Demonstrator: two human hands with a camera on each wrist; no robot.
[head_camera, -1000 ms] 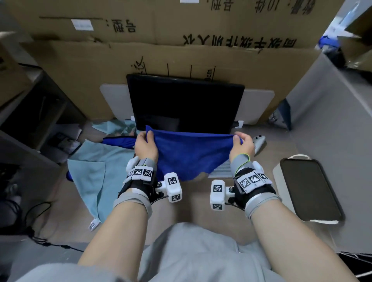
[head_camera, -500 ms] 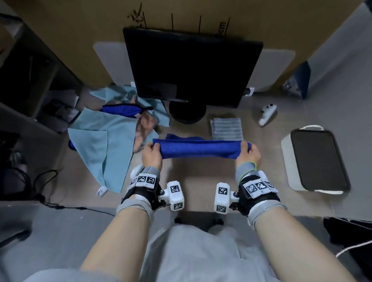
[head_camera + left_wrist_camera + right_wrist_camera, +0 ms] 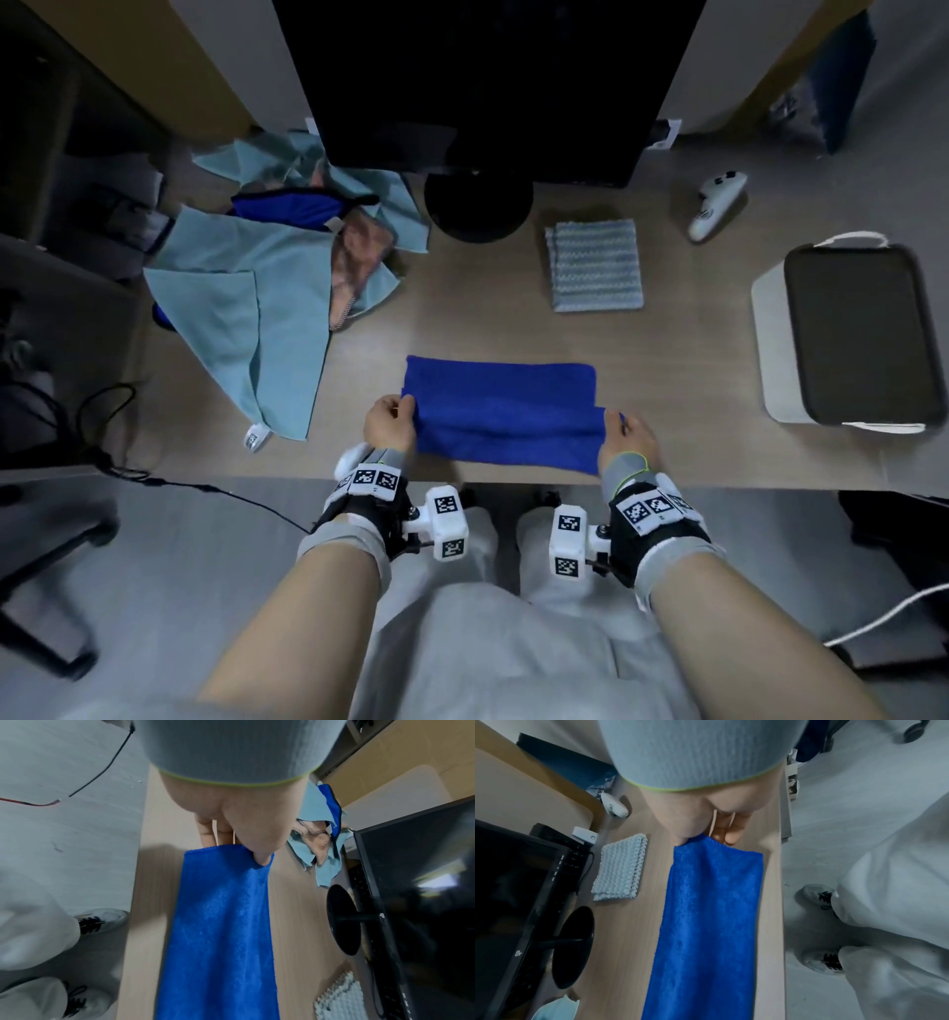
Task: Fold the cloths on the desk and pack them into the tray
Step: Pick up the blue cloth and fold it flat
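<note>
Blue cloth [image 3: 500, 411], half-folded on the worktop [image 3: 462, 318], we pinched at both ends, left hand [image 3: 389, 424] and right hand [image 3: 627, 435]; striped cloth [image 3: 594, 265] folded; pile [image 3: 267, 288] unfolded, tray [image 3: 858, 336] unfilled.

Folded cloth [image 3: 500, 413] lies along the desk's [image 3: 462, 318] front edge, left hand [image 3: 388, 424] at one end, right hand [image 3: 627, 436] at the other. Behind it sits a smaller folded cloth [image 3: 594, 265], with the monitor [image 3: 488, 87] at the back edge. Loose cloths [image 3: 267, 288] pile toward the left edge; the tray [image 3: 860, 339] sits at the right edge.
</note>
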